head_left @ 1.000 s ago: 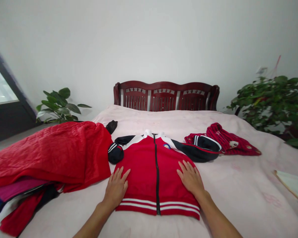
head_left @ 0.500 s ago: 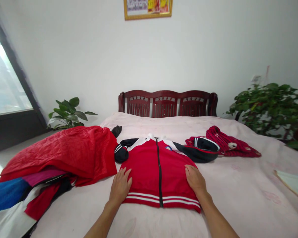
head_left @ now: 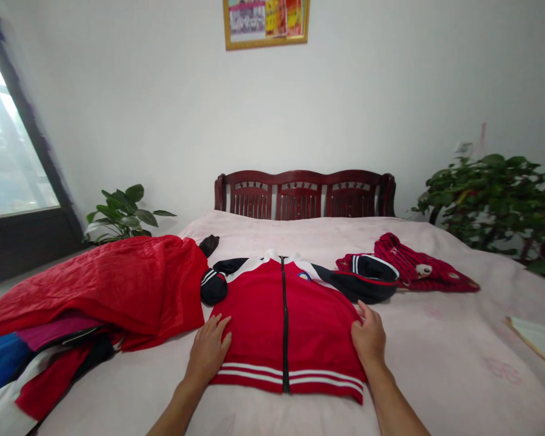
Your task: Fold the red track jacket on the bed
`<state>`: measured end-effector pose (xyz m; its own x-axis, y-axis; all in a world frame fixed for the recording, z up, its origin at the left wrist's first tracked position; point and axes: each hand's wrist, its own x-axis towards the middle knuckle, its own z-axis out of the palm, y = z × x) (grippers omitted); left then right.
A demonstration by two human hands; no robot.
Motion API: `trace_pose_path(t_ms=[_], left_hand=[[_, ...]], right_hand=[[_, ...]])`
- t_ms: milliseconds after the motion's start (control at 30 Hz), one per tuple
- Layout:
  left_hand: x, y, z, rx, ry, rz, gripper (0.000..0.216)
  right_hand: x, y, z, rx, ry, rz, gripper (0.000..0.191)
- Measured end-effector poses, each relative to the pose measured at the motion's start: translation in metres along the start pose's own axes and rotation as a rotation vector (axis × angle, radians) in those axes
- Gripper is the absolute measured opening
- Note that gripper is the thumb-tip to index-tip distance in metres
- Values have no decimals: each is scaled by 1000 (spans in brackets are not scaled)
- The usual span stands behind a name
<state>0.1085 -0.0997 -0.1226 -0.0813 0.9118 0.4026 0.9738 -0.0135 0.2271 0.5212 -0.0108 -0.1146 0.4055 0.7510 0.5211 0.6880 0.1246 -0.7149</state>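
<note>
Jacket (head_left: 254, 315): seemingly being smoothed flat.
Left hand (head_left: 208, 346): being rested spread on one edge.
Right hand (head_left: 370, 336): being held half-curled opposite; grip cannot be told.
Next: evenly aligned edges likely being required.

The pale-pink-covered bed (head_left: 440, 363) carries a red-fronted, navy-sleeved zip jacket (head_left: 252, 324); left of the jacket lies a red-topped clothing heap (head_left: 131, 275); right, a crimson striped garment (head_left: 445, 278), then a white, brown-edged piece (head_left: 542, 339).
</note>
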Motion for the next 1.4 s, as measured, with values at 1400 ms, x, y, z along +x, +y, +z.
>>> trace_pose_path(t_ms=[1400], left_hand=[[-27, -20, -6, -268, 74, 60, 36]], right_hand=[[-14, -6, -20, 276, -116, 413, 52]])
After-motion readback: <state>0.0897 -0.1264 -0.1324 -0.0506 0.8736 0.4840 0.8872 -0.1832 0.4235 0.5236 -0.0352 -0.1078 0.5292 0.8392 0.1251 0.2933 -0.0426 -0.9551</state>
